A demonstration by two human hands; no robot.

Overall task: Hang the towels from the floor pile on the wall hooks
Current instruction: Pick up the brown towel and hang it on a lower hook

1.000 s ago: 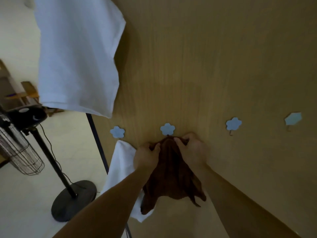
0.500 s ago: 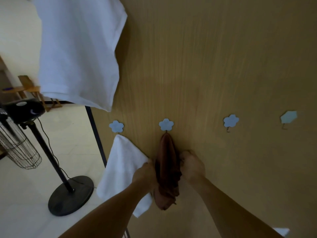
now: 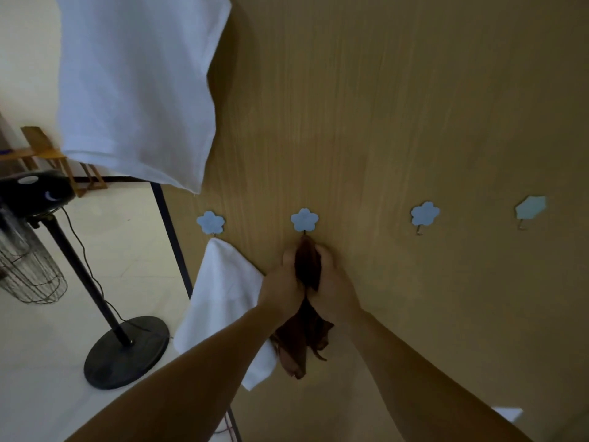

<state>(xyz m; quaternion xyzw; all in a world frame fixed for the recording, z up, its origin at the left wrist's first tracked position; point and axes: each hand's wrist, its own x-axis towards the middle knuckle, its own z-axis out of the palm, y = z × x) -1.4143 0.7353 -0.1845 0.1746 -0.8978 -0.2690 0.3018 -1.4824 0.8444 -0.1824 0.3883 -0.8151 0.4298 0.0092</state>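
- Standing fan (image 3: 30,250) is sitting at far left on the pale floor (image 3: 121,250), its black pole running down to a round base.
- Large white cloth (image 3: 137,84) is hanging top left, covering the upper left corner of the wood panel wall (image 3: 382,106).
- Black frame post (image 3: 172,237) is running down along the panel's left edge.
- First flower hook (image 3: 210,222) is carrying a white towel (image 3: 220,298); the towel is draping down and left, flat against the panel.
- Left hand (image 3: 280,285) is gripping the brown towel (image 3: 307,266) from the left, fingers clenched around the bunched cloth.
- Brown towel is hanging just under the second flower hook (image 3: 304,220), top end reaching the metal hook below the flower. Whether it is actually caught on the hook: cannot tell. The lower part is dangling below both wrists and touching the white towel's right edge.
- Right hand (image 3: 336,285) is gripping the same towel from the right, fingers curled around it and thumb pressing near the top. Both hands are touching each other around the cloth.
- Third flower hook (image 3: 425,214) is sitting bare, its metal hook showing.
- Fourth hook (image 3: 530,207), seen at an angle, is also bare.
- Small white patch (image 3: 506,413) is showing at bottom right; what it is: cannot tell.
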